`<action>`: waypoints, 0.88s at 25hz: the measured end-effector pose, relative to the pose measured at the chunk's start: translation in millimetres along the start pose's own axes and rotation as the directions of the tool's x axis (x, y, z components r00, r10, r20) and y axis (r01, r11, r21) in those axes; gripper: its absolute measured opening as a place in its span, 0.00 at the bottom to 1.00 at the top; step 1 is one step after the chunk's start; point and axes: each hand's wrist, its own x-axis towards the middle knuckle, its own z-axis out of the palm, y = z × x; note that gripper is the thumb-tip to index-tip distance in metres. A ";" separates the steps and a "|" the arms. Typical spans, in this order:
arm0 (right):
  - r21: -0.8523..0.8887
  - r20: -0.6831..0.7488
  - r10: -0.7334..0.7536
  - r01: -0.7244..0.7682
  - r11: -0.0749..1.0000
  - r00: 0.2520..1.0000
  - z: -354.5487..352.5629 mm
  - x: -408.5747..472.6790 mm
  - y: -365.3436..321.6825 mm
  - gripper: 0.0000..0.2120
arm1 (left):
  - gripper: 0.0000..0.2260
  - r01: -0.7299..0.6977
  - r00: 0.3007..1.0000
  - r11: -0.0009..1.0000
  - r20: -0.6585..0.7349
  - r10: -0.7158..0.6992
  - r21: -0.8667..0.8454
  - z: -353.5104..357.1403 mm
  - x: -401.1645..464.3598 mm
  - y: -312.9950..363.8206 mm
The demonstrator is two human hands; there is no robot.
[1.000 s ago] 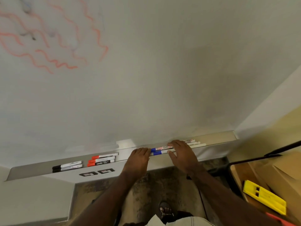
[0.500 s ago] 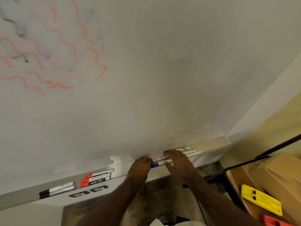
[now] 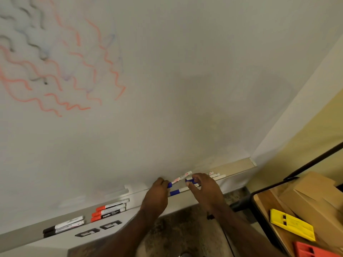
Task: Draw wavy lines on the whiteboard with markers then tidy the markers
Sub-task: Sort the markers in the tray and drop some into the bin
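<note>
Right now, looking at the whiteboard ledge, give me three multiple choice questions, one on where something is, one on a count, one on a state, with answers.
1. Where do the red-capped markers lie?
A. on the ledge, left of both hands
B. in the cardboard box
C. on the floor

2. How many red-capped markers lie together there?
A. one
B. three
C. six

3. What is the left hand doing?
A. hanging idle
B. pressing flat on the board
C. pinching a blue-capped marker by its cap end

Answers: 1 A, they sit on the ledge beside the black-capped markers. 2 B, three red caps are stacked side by side. 3 C, its fingertips close on the blue end, the marker tilted up.
</note>
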 end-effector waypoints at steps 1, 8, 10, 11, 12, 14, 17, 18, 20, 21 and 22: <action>0.074 0.036 0.082 -0.084 0.994 0.996 -3.3 -2.7 -8.8 0.23 | 0.14 -0.011 1.000 1.000 -0.028 0.010 -0.026 -6.1 -1.1 3.5; 0.718 0.296 0.228 -0.374 0.588 0.928 -41.2 -7.7 -75.3 0.30 | 0.11 -0.261 0.918 0.962 -0.328 0.223 -0.079 -65.1 -16.8 37.9; 0.782 0.313 0.146 -0.342 0.520 0.938 -52.0 -8.8 -90.8 0.25 | 0.11 -0.322 0.887 0.941 -0.381 0.263 -0.100 -79.5 -22.2 40.2; 0.805 0.315 0.107 -0.325 0.497 0.943 -57.5 -9.1 -98.2 0.23 | 0.11 -0.337 0.882 0.932 -0.392 0.264 -0.131 -87.2 -25.0 41.1; 0.819 0.313 0.071 -0.307 0.484 0.947 -63.3 -9.6 -105.6 0.21 | 0.12 -0.342 0.883 0.926 -0.392 0.258 -0.161 -95.7 -28.5 41.9; 0.836 0.315 -0.006 -0.274 0.476 0.949 -75.3 -10.1 -120.4 0.20 | 0.13 -0.355 0.883 0.916 -0.388 0.263 -0.187 -113.5 -33.6 41.9; 0.857 0.311 -0.111 -0.228 0.462 0.944 -95.3 -12.2 -140.1 0.19 | 0.12 -0.403 0.866 0.897 -0.392 0.310 -0.180 -145.2 -40.7 44.5; 0.862 0.310 -0.148 -0.213 0.459 0.939 -103.2 -13.3 -146.5 0.19 | 0.12 -0.423 0.859 0.888 -0.393 0.329 -0.182 -156.9 -43.4 46.0; 0.878 0.298 -0.199 -0.186 0.442 0.933 -122.8 -11.7 -159.9 0.18 | 0.11 -0.454 0.844 0.869 -0.408 0.349 -0.197 -182.9 -48.5 46.7; 0.891 0.292 -0.199 -0.191 0.411 0.935 -134.2 -9.1 -165.8 0.17 | 0.12 -0.460 0.837 0.860 -0.429 0.339 -0.219 -195.9 -51.4 45.2; 0.908 0.278 -0.198 -0.190 0.374 0.940 -147.0 -6.1 -171.5 0.17 | 0.12 -0.459 0.830 0.854 -0.461 0.314 -0.246 -209.2 -55.9 43.0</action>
